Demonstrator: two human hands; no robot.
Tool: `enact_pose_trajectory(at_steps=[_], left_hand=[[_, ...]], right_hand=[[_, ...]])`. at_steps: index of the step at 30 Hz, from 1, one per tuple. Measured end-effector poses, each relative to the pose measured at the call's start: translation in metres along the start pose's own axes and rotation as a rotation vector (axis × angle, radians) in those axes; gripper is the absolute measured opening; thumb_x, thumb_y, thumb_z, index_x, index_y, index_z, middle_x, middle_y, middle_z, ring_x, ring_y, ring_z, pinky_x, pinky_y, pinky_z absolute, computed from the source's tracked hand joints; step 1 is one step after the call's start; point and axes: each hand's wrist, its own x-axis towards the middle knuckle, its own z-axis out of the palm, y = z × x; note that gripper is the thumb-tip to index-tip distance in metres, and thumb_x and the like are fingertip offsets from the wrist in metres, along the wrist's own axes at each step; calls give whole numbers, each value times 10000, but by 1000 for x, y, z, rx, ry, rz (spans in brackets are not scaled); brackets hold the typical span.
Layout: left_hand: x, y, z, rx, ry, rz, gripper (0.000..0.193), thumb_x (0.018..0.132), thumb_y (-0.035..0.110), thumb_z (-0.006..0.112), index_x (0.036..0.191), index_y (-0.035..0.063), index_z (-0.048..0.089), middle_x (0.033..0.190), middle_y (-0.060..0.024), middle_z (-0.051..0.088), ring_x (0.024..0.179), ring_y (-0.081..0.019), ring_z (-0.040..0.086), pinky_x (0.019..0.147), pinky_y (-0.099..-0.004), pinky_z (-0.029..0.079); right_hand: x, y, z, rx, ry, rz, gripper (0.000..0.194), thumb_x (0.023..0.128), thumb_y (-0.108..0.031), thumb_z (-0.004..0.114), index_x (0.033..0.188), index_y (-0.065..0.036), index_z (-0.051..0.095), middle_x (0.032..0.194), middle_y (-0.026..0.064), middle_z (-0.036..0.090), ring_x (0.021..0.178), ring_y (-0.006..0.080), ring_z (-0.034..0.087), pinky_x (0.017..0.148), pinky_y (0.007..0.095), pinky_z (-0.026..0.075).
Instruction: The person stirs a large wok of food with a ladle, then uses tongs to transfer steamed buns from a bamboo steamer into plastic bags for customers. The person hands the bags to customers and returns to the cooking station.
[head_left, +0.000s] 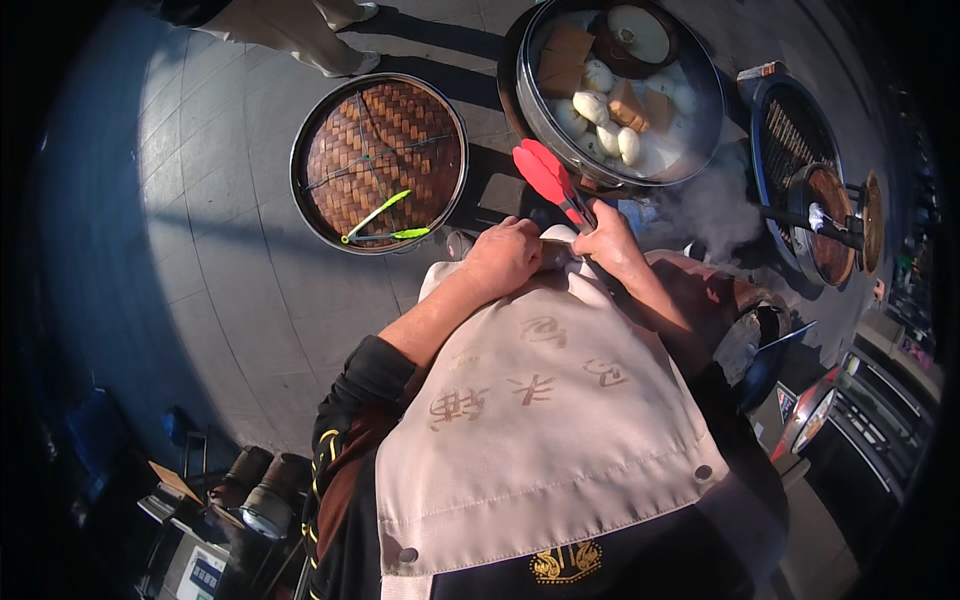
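Note:
My right hand is closed around the handle of red-tipped kitchen tongs, which point up and left towards a large round steamer. Close beside it, my left hand is at the waist of the beige apron, its fingers curled at the cloth; what they hold is not clear. The metal-rimmed steamer holds white steamed buns, brown sponge-like blocks and a round brown vessel with a pale top. Green-tipped tongs lie on a woven bamboo lid to the left.
Another person's legs stand at the upper left. On the right are a round slatted steamer base, a round wooden-bottomed vessel with a dark handle, and rising steam. Stacked dark pots and small furniture are at the lower left.

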Motion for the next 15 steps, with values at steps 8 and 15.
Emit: enact_pose_trajectory(at_steps=[8, 15], left_hand=[[-22, -11, -97, -1187, 35, -186, 193, 959, 200, 725, 900, 27, 665, 922, 11, 686, 902, -86, 573, 860, -262, 469], [-7, 5, -125, -1123, -60, -25, 148, 970, 158, 706, 930, 21, 666, 1033, -45, 720, 969, -92, 606, 880, -267, 487]], right_hand=[[0, -18, -35, 785, -127, 103, 344, 784, -24, 765, 1057, -78, 563, 969, 86, 675, 724, 106, 653, 465, 188, 399], [36, -62, -45, 740, -203, 48, 344, 803, -87, 805, 1047, -89, 562, 1029, 95, 674, 748, 113, 658, 481, 193, 405]])
